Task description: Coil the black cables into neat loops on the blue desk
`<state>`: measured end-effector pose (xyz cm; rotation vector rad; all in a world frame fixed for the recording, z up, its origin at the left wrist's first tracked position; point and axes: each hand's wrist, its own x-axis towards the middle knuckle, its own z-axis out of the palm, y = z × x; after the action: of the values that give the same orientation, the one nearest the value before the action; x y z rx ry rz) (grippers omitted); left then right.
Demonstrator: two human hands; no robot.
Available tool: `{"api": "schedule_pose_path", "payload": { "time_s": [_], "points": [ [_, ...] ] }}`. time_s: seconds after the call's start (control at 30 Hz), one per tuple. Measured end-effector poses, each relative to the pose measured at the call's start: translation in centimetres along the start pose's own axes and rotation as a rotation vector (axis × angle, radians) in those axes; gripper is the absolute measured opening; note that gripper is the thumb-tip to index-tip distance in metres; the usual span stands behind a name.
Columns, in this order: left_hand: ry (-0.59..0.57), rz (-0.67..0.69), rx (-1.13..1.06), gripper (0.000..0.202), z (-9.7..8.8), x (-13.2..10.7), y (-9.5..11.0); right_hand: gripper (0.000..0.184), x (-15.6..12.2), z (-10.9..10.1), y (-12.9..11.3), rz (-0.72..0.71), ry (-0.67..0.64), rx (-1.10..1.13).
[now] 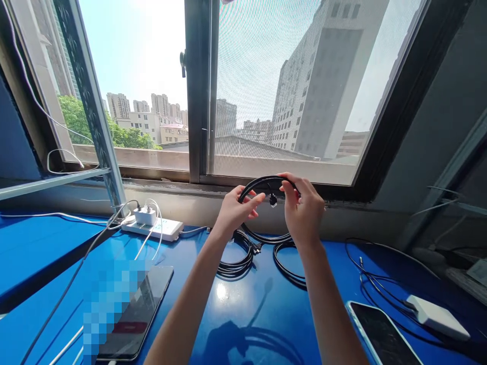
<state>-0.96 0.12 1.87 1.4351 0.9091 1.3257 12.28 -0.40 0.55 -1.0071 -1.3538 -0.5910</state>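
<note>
Above the blue table, both hands hold a coiled black cable in a loop. My left hand grips the left side of the coil, its thumb held out to the right. My right hand is closed around the coil's upper right part. Between the hands hangs a small black connector with a pale tip. Below the held loop, one black cable coil rests on the table at the left, and another black coil lies at the right, partly behind my right forearm.
On the blue table a white power strip with a plugged-in charger stands at the left. A dark tablet lies nearer. At the right are a phone, a white adapter and loose black cables. A window rises behind.
</note>
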Motion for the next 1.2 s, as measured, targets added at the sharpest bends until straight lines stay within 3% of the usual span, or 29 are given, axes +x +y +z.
{"api": "schedule_pose_path", "payload": {
  "time_s": [0.13,0.27,0.4,0.5,0.67,0.77,1.0,1.2],
  "points": [
    [0.022,0.011,-0.063,0.023,0.1,-0.1,0.2,0.046,0.0,-0.3,-0.1,-0.02,-0.041,0.037],
    [-0.009,0.084,-0.059,0.031,0.0,-0.2,0.2,0.043,0.0,-0.2,-0.2,0.052,-0.04,0.111],
    [-0.03,0.229,0.034,0.046,-0.1,-0.4,0.1,0.053,0.0,0.2,0.0,0.156,0.027,0.135],
    [-0.035,0.298,0.036,0.055,-0.2,-0.4,0.2,0.064,0.0,0.5,0.4,0.238,-0.001,0.181],
    [0.094,0.335,-0.035,0.061,-0.6,-0.3,0.5,0.072,-0.1,0.5,0.5,0.281,-0.12,0.178],
    [0.166,0.345,-0.115,0.058,-1.1,-0.4,0.9,0.067,-0.2,0.4,0.2,0.257,-0.198,0.223],
    [0.382,0.345,-0.214,0.056,-2.0,-0.4,1.5,0.044,0.1,-0.4,-1.5,0.399,-0.148,0.39],
    [0.338,0.423,-0.227,0.057,-1.9,-0.6,1.7,0.043,0.8,-1.2,-1.9,0.588,-0.246,0.588]
  ]
}}
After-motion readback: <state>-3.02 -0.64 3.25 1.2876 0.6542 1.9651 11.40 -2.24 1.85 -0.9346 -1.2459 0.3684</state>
